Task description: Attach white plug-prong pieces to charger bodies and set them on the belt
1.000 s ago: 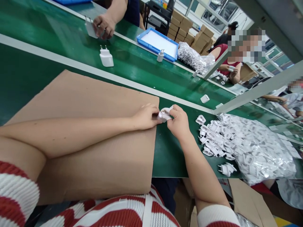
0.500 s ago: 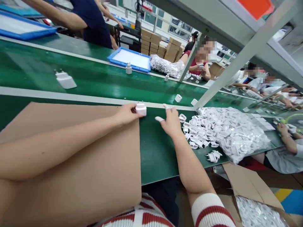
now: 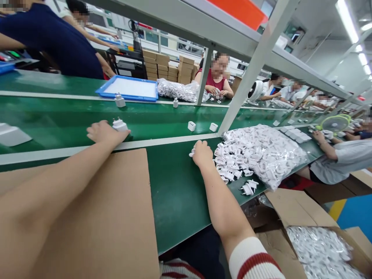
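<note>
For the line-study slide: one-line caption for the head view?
Left hand sets a white charger on the green belt; right hand rests beside a pile of white plug parts.

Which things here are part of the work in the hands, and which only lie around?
In the work:
- left hand on a white charger on the belt
- right hand at the heap of plug parts

Lying around:
- blue tray
- brown cardboard sheet
- small fan
- stacked boxes
</note>
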Demonstrator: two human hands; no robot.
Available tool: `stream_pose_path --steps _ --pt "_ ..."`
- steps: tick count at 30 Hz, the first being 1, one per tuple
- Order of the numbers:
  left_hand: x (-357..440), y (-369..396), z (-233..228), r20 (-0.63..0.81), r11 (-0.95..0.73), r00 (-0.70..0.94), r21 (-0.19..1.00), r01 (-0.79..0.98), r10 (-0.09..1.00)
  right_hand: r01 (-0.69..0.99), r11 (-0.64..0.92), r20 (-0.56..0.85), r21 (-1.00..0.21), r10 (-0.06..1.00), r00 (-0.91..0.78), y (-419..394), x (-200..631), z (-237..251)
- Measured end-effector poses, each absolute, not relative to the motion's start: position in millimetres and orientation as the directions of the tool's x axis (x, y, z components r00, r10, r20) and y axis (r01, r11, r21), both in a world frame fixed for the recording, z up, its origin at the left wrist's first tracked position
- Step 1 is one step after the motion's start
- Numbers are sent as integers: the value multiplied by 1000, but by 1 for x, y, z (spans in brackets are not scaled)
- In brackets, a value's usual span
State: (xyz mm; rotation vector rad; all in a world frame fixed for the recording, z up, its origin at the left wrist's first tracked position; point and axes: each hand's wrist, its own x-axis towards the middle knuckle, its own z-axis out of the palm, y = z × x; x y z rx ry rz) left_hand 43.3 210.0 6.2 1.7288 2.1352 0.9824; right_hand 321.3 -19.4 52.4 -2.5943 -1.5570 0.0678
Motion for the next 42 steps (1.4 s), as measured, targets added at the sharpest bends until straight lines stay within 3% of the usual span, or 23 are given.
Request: stream_pose_path --steps 3,6,8,12,18,22,24,27,29,31,36,42 --pt "64 193 11 520 -121 -318 646 754 793 952 -265 -37 -153 964 262 -26 299 57" --pt "98 184 15 658 -393 -45 502 770 752 985 -74 -34 -158 997 69 -34 275 58" --pt "128 187 16 618 -513 174 426 745 766 992 12 -25 -123 1000 -15 -39 264 56" --pt "196 208 13 353 -684 586 366 631 729 986 114 -5 -119 993 -115 -44 257 55" --pt "265 227 11 186 -801 787 270 534 588 925 227 49 -303 974 -223 -47 262 59" --pt "257 224 13 170 -778 767 263 570 619 877 225 76 -425 974 -213 -44 267 55" --pt "239 217 17 207 -747 722 282 602 660 793 197 88 -576 980 -179 -40 270 50" --pt "194 197 27 305 -707 640 365 605 705 471 75 65 -879 997 -38 -30 275 42" --pt "155 177 34 343 -690 601 418 591 722 195 -26 -15 -981 998 58 -24 277 39" --pt "115 149 40 343 -678 589 458 575 732 1 -76 -76 -997 994 73 -19 279 39" --pt "35 64 34 275 -634 599 550 544 752 -235 -176 -170 -956 984 -45 -18 276 50" --pt "5 7 3 187 -454 493 735 503 849 -214 -172 -178 -962 984 9 -28 262 51"
